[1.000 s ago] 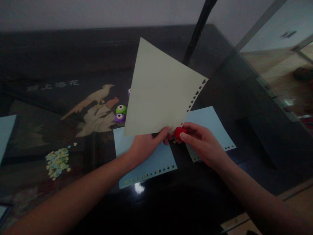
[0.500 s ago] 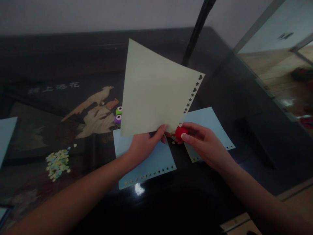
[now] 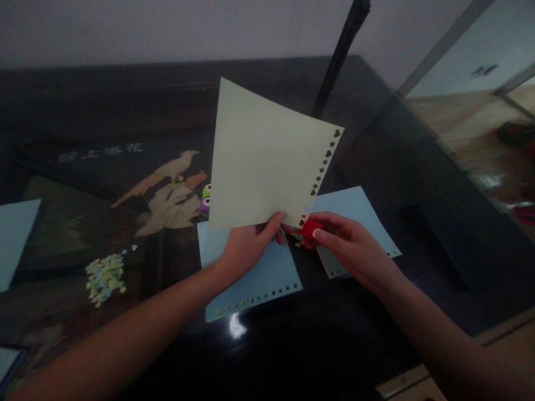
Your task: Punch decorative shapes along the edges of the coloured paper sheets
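Observation:
A pale yellow-green sheet of paper (image 3: 267,156) is held up over the table, with a row of heart, star and other small cut-outs down its right edge. My left hand (image 3: 254,242) pinches its lower edge, thumb in front and fingers behind. My right hand (image 3: 349,239) grips a small red craft punch (image 3: 311,228) at the sheet's lower right corner. Whether the paper sits inside the punch I cannot tell. Under my left hand lies a blue sheet (image 3: 259,284) with shapes cut along its near edge.
Another blue sheet (image 3: 359,217) lies to the right. Green and purple punches (image 3: 205,205) show partly behind the held paper. A heap of paper cut-outs (image 3: 105,277) is at the left, near a further blue sheet (image 3: 19,234). A dark pole (image 3: 340,55) rises at the back.
The red punch has shifted slightly off the paper's corner and turned, uncovering cut-outs at the lower right edge. Both hands keep their holds. The view has tilted a little.

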`<state>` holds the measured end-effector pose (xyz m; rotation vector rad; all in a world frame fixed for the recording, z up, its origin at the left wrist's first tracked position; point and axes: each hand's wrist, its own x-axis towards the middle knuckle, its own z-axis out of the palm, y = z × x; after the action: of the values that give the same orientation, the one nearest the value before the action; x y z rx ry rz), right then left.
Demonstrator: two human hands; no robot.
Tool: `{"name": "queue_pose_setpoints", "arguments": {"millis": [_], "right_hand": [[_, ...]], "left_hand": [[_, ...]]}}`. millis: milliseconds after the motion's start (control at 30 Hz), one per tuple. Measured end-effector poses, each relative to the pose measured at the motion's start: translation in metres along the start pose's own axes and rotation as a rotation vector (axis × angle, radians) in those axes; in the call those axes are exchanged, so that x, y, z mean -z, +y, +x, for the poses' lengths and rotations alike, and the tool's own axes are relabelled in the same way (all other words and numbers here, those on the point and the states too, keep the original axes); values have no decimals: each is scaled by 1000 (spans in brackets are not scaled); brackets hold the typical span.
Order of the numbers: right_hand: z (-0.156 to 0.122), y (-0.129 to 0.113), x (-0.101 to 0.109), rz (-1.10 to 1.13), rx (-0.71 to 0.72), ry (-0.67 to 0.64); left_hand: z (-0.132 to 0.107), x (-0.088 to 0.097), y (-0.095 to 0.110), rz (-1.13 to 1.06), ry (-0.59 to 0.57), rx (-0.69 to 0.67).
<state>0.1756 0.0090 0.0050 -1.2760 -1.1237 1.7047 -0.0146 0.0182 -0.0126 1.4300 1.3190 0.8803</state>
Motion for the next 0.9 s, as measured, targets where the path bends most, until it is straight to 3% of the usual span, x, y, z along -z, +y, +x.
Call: {"name": "queue_pose_setpoints", "arguments": {"millis": [200,467,900], "right_hand": [[0,-1,1,43,10,-23],[2,0,3,186,2,-54],[-1,-2,1,283,-94,-89]], "left_hand": [[3,2,3,-123,18,48],[6,3,7,-256,10,-4],[4,2,1,-124,-66,-5]]}}
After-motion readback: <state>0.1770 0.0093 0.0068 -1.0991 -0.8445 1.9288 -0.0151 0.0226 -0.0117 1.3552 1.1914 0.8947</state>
